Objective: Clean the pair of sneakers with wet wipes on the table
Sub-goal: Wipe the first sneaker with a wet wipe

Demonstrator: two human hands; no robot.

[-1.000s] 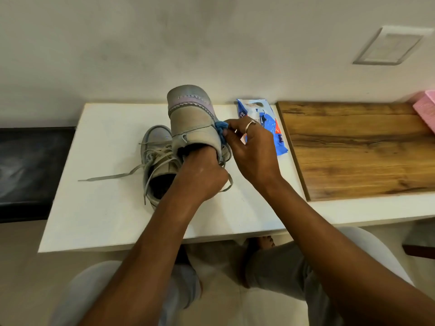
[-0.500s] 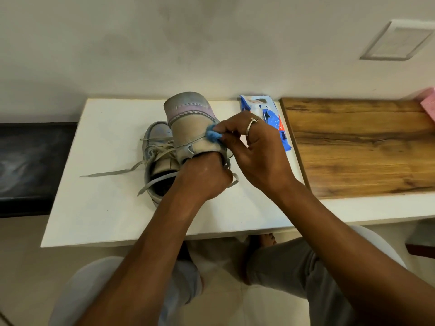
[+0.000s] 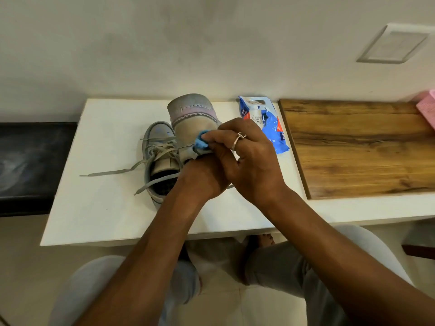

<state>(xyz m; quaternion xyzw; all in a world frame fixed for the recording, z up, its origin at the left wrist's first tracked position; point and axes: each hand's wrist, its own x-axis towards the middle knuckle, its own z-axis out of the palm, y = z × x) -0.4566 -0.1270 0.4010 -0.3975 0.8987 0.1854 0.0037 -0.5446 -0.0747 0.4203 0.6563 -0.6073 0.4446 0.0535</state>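
Nearest us we saw the person's knees in pale grey cloth, with both bare forearms reaching toward 12 o'clock over the smooth white table (image 3: pixel 106 208). The left hand (image 3: pixel 204 177) was pushed into the mouth of the raised sneaker (image 3: pixel 193 118). Its fingers were hidden inside, so we could not tell how they lay. The right hand (image 3: pixel 247 158), wearing a ring (image 3: pixel 237 141), pinched a crumpled blue wipe (image 3: pixel 201 142) against that shoe's matte grey side. The raised sneaker's long axis ran away from us, and its rounded toe, crossed by a stitched lilac band, pointed up toward 12 o'clock. At its 9 o'clock the second sneaker (image 3: pixel 156 156) lay on the table, toe also to 12, its flat grey lace (image 3: pixel 106 172) trailing toward 9. At 2 o'clock lay a glossy blue-and-white wipes packet (image 3: pixel 263 121), and at 3 o'clock a grained wooden board (image 3: pixel 357 147).
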